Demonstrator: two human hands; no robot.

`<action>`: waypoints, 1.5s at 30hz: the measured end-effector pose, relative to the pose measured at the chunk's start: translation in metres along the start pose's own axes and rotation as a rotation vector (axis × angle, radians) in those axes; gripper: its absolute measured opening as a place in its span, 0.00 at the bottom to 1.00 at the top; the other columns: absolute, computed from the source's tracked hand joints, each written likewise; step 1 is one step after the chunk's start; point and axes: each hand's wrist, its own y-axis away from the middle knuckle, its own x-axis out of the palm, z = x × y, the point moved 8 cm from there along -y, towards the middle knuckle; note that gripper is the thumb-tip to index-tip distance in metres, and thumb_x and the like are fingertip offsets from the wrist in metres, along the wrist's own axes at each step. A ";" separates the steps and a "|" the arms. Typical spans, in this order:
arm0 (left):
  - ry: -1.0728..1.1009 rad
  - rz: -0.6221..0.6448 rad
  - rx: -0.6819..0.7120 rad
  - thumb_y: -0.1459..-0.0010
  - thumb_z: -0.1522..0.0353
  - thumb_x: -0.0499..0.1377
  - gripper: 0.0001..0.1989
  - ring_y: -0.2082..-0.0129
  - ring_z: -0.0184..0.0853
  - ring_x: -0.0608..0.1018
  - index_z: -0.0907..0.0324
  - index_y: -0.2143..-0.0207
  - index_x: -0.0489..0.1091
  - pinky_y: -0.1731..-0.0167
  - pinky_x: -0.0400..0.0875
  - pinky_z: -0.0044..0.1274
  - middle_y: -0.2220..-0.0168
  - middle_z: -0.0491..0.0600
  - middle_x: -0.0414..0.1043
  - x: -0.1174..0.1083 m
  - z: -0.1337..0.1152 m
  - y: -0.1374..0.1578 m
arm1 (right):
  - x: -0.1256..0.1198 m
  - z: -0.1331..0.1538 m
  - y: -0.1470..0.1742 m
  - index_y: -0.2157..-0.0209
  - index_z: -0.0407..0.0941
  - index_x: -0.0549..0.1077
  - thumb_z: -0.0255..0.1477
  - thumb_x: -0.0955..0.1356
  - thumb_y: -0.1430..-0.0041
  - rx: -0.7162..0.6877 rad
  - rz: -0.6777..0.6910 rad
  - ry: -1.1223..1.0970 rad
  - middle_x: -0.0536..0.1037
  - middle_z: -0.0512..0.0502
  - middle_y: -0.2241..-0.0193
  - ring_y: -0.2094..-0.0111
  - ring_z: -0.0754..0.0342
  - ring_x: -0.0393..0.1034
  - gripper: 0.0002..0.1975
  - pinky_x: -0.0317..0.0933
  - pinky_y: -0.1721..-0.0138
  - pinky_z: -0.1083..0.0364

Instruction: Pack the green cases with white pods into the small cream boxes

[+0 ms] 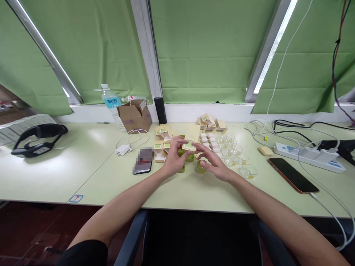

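In the middle of the table my left hand (pixel 175 157) grips a small cream cardboard box (pixel 189 145) with a green label, fingers behind it and thumb in front. My right hand (pixel 215 164) has its fingers apart, the fingertips at the box's right edge. Below that hand stands a small clear cup (pixel 200 170) with something green in it. Green pieces (pixel 190 157) lie partly hidden behind my left hand. White square pieces (pixel 211 139) sit in rows to the right, beside several clear plastic cups (pixel 247 171) with yellow spots.
Cream boxes (pixel 163 133) stand left of my hands, and more boxes (pixel 210 123) are at the back. A phone (pixel 143 161), a charger (pixel 123 149) and a brown carton (pixel 135 116) are on the left. A phone (pixel 293 175), a power strip (pixel 310 157) and cables occupy the right.
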 end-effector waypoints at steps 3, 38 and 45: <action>-0.007 -0.016 -0.005 0.36 0.56 0.64 0.17 0.49 0.39 0.72 0.54 0.51 0.68 0.52 0.71 0.30 0.50 0.54 0.62 -0.001 0.001 -0.001 | 0.001 -0.001 0.000 0.30 0.60 0.59 0.46 0.65 0.29 0.005 0.018 -0.011 0.64 0.43 0.33 0.39 0.43 0.63 0.30 0.65 0.41 0.42; 0.002 -0.058 -0.194 0.45 0.66 0.66 0.30 0.52 0.39 0.76 0.52 0.46 0.53 0.51 0.70 0.33 0.53 0.51 0.71 -0.012 0.011 -0.005 | -0.010 0.014 -0.003 0.31 0.47 0.57 0.37 0.68 0.34 -0.012 -0.005 0.732 0.74 0.35 0.43 0.43 0.36 0.67 0.34 0.64 0.44 0.36; 0.157 0.003 -0.277 0.49 0.68 0.68 0.40 0.47 0.42 0.77 0.50 0.37 0.52 0.49 0.74 0.34 0.44 0.55 0.68 -0.013 0.026 -0.008 | -0.009 0.004 -0.003 0.50 0.45 0.75 0.37 0.76 0.44 0.237 0.295 0.909 0.82 0.40 0.54 0.51 0.38 0.74 0.22 0.65 0.49 0.41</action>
